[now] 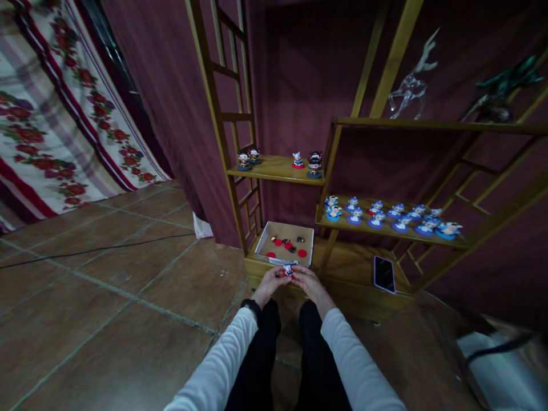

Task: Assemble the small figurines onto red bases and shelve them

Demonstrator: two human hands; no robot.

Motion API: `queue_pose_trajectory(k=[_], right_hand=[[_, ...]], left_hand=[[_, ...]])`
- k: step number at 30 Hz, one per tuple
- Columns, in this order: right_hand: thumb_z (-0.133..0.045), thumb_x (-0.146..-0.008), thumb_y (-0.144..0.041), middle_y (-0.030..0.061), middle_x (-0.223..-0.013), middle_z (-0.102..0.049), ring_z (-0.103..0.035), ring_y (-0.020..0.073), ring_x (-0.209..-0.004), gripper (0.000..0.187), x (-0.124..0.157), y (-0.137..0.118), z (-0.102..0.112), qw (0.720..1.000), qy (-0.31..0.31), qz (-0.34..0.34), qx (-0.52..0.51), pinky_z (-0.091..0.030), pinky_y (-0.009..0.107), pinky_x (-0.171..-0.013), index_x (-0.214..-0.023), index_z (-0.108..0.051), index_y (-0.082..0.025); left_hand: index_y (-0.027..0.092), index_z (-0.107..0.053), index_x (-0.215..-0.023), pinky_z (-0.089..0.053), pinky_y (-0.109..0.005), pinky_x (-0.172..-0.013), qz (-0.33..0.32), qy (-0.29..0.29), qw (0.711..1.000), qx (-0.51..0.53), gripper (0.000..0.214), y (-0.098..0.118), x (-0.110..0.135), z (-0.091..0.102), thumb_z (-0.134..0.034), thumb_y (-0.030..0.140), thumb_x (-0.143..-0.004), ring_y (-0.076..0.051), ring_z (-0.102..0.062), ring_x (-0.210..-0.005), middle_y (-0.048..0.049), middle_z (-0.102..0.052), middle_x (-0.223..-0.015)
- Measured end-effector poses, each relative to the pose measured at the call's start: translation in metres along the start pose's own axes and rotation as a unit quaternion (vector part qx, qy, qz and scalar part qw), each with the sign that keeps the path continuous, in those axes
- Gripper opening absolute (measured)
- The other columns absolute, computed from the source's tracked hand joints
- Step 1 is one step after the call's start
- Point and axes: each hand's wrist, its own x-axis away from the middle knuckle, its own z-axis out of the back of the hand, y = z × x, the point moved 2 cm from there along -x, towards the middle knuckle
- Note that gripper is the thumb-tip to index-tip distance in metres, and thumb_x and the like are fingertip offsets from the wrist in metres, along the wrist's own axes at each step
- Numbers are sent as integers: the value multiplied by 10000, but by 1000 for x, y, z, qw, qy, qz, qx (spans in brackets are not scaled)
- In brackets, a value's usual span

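Note:
Between my two hands is a small white-headed figurine [288, 270] with red at its base. My left hand [272, 282] grips it from the left, and my right hand [309, 281] closes on it from the right. Just beyond my fingers sits a shallow open box [310, 245] holding red discs [302, 253] and several small dark and gold figure pieces [301, 240]. A similar white figurine on a red base [297, 160] stands on the shelf above, between dark-haired figurines at the left [244, 160] and right [314, 166].
The wooden display shelf [278, 167] fills the middle and right. Several blue and purple figurines [377, 219] line its right shelf, above a phone [384, 274]. Higher stand a clear deer ornament [411, 91] and a green ornament [499, 94]. A black cable [98, 249] crosses the tiled floor.

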Motion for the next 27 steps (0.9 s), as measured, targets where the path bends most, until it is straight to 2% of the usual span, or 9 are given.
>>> queue_pose_trajectory(k=[8, 16, 20, 23, 27], right_hand=[[-767, -511, -281, 69, -894, -684, -638, 217, -842, 382, 0, 1, -4, 1000, 2, 5, -5, -474, 373, -804, -857, -648, -171], [-757, -537, -286, 61, -855, -685, -640, 198, -822, 361, 8, -5, -10, 1000, -14, 2, 9, -478, 336, -776, -855, -636, -163], [-757, -528, -309, 48, -829, -684, -643, 181, -759, 384, 5, -1, -6, 999, 10, -21, 27, -481, 314, -719, -862, -624, -174], [-742, -548, -336, 45, -810, -683, -639, 167, -727, 374, 5, 0, -5, 999, 14, -33, 29, -478, 302, -694, -865, -622, -177], [-738, -553, -344, 30, -771, -672, -623, 144, -687, 365, 6, 0, -5, 999, 25, -35, 18, -476, 290, -681, -861, -629, -182]], left_hand=[[124, -658, -863, -440, -270, -697, -24, -3, 1000, -7, 406, -2, 0, 1, -793, 252, -502, -136, -577, -670, -42, -660, -748], [142, -669, -841, -451, -283, -723, -33, -19, 999, -5, 379, 3, 4, -3, -794, 263, -504, -156, -598, -700, -45, -675, -774], [145, -676, -819, -458, -288, -709, -32, -18, 999, -8, 400, 6, 5, -5, -811, 268, -463, -166, -600, -695, -50, -675, -765], [143, -680, -827, -460, -284, -691, -45, -5, 999, -26, 415, 6, 4, -3, -809, 300, -465, -172, -599, -696, -58, -675, -774], [159, -687, -815, -452, -282, -694, -68, 50, 995, -51, 401, 6, 4, 5, -802, 325, -469, -178, -596, -706, -53, -680, -787]])
